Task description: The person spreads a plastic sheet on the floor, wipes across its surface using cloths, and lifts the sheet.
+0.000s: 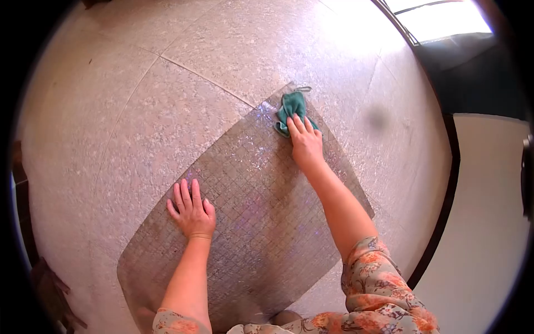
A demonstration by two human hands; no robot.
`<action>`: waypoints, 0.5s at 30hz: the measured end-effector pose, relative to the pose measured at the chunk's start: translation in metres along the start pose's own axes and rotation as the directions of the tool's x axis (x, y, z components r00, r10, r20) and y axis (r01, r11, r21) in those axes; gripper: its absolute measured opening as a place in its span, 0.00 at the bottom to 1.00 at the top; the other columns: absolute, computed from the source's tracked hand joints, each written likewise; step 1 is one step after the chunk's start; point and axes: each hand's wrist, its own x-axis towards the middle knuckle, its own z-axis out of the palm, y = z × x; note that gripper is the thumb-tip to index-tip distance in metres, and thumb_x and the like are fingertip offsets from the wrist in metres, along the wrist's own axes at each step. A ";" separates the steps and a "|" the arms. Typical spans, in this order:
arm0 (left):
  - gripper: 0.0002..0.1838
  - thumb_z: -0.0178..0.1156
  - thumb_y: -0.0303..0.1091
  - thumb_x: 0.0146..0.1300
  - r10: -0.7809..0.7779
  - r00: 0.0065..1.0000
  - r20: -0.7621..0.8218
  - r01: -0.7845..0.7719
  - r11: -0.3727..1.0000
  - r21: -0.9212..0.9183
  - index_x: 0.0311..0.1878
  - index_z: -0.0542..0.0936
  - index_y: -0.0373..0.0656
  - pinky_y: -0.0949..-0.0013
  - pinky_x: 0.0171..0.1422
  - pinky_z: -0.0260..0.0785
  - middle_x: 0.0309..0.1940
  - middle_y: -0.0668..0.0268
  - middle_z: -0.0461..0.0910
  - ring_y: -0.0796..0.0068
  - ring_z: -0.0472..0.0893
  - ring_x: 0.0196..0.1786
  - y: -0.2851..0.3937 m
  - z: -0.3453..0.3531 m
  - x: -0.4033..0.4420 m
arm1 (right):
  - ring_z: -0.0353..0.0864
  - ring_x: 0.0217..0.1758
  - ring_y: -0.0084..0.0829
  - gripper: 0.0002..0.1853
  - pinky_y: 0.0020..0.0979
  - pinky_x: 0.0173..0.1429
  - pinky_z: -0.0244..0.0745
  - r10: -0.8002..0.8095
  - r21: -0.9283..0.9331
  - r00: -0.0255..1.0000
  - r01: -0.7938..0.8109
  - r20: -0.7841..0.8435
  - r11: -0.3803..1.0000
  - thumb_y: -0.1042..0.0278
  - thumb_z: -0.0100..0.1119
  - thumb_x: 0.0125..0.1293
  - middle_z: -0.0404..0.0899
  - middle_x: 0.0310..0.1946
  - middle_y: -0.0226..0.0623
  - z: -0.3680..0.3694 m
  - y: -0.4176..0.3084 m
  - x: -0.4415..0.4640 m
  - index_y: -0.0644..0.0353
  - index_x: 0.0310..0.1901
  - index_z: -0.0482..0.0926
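A grey, shiny mat with a grid pattern (250, 206) lies on the tiled floor in front of me. My left hand (193, 210) rests flat on the mat near its left edge, fingers spread, holding nothing. Near the mat's far corner, my right hand (305, 139) presses its fingertips on a crumpled green cloth (293, 106). The cloth has a small loop at its top and lies on the mat. Part of the mat's near side is hidden by my arms and clothing.
Pale speckled floor tiles (183, 100) surround the mat. A white wall (478, 195) with a dark baseboard (451, 167) stands at the right. Bright light enters at the upper right, above a dark panel (473, 72). Dark furniture parts (50, 289) show at the lower left.
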 end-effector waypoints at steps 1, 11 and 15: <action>0.33 0.52 0.39 0.56 -0.003 1.000 0.012 0.003 1.000 0.002 0.68 0.61 0.50 0.44 0.70 0.44 0.69 0.61 0.58 0.58 0.55 0.72 0.000 -0.001 0.002 | 0.63 0.67 0.41 0.33 0.47 0.57 0.63 -0.008 -0.040 1.000 0.009 0.009 0.999 0.75 0.53 0.54 0.62 0.66 0.34 -0.001 0.003 0.010 0.51 0.65 0.63; 0.33 0.53 0.39 0.54 -0.016 1.000 0.002 0.016 1.000 -0.006 0.67 0.62 0.53 0.43 0.70 0.42 0.69 0.63 0.58 0.60 0.56 0.72 0.000 0.002 -0.001 | 0.59 0.69 0.44 0.31 0.49 0.57 0.63 0.032 -0.173 0.975 0.006 0.218 0.985 0.71 0.52 0.57 0.59 0.67 0.41 -0.021 -0.021 0.021 0.59 0.64 0.61; 0.33 0.52 0.39 0.55 -0.017 0.999 0.039 0.017 1.000 0.002 0.68 0.62 0.51 0.44 0.70 0.43 0.69 0.61 0.57 0.59 0.55 0.72 0.001 -0.003 0.002 | 0.65 0.65 0.45 0.26 0.46 0.55 0.64 -0.101 -0.036 0.995 0.100 -0.029 0.994 0.71 0.52 0.56 0.66 0.63 0.40 -0.009 -0.032 -0.044 0.57 0.60 0.69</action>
